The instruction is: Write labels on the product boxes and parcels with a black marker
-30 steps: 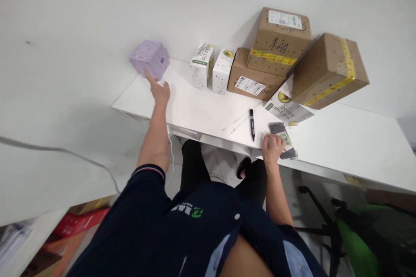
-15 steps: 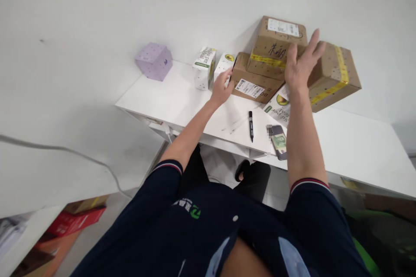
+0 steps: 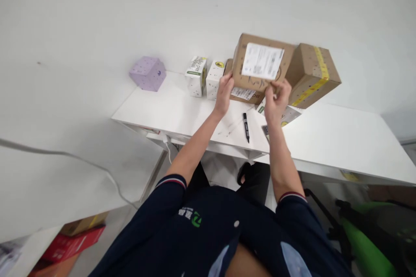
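Observation:
A brown cardboard box [image 3: 260, 41] with a white shipping label [image 3: 262, 60] is tilted so that its labelled face turns toward me. My left hand [image 3: 224, 94] grips its lower left corner. Curled fingers of my right hand [image 3: 277, 98] hold its bottom edge near the right corner. Behind and below it is another cardboard box [image 3: 251, 97], partly hidden. To the right stands a taped cardboard box [image 3: 315, 75]. Under my right wrist, a white Super Meal carton [image 3: 292, 114] shows in part. The phone [image 3: 265, 130] is mostly covered by my forearm.
On the white desk [image 3: 351, 138] lie a black marker [image 3: 246, 127] and, farther left, two white cartons [image 3: 196, 78] and a purple box [image 3: 148, 73]. The wall rises directly behind. A green chair [image 3: 367, 242] is at lower right; a cable [image 3: 81, 160] hangs at left.
The upper cardboard box has been tipped toward me and shifted left and nearer. My right hand went from spread fingers beside it to gripping its lower edge; my left hand moved onto its corner.

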`<state>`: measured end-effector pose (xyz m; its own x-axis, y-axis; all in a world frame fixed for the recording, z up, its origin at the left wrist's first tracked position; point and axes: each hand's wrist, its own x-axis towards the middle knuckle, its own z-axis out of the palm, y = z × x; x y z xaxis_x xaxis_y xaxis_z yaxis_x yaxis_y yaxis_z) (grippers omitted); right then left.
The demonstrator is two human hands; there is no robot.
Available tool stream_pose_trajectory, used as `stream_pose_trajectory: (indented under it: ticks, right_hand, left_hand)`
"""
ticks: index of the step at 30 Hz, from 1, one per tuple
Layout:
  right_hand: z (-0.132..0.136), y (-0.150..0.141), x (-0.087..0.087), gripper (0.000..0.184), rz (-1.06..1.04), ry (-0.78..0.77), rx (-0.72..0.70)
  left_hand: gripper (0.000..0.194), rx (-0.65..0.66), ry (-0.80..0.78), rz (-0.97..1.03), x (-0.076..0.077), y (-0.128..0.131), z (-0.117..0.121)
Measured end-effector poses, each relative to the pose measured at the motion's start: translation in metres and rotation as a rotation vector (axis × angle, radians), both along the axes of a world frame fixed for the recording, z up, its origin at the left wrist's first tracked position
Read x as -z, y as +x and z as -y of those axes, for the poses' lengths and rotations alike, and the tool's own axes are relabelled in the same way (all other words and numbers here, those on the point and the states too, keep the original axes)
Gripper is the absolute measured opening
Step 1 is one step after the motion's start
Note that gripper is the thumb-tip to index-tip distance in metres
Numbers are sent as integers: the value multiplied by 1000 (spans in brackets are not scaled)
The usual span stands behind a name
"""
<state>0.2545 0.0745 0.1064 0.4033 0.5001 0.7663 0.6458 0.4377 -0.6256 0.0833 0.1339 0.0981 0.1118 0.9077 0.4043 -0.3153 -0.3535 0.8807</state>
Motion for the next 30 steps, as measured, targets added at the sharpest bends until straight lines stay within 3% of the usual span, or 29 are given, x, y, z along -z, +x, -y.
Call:
stream_pose_trajectory:
  ticks: [3, 8, 13, 20, 23, 26, 30]
  right_hand:
    - [47, -35, 41, 21, -46, -110, -3]
    - [103, -79, 108, 13, -89, -271, -104]
    - [127, -88, 135, 10, -96, -328, -167]
    - [142, -84, 141, 15, -212, -414, -242]
    - [145, -86, 133, 19, -329, -423, -227]
    - [144, -89, 115, 24, -440, -400, -185]
    - [132, -90, 90, 36, -418, -394, -160]
  left_hand:
    - [45, -178, 65, -97, 41, -34, 49]
    - [44, -365, -88, -129, 109, -85, 106]
    - [46, -316, -259, -156, 143, -115, 121]
    - [53, -296, -340, -82, 150, -115, 126]
    - [55, -303, -371, -87, 140, -114, 127]
    - [54, -297, -399, -98, 123, -116, 125]
    - [55, -295, -343, -161, 106, -114, 118]
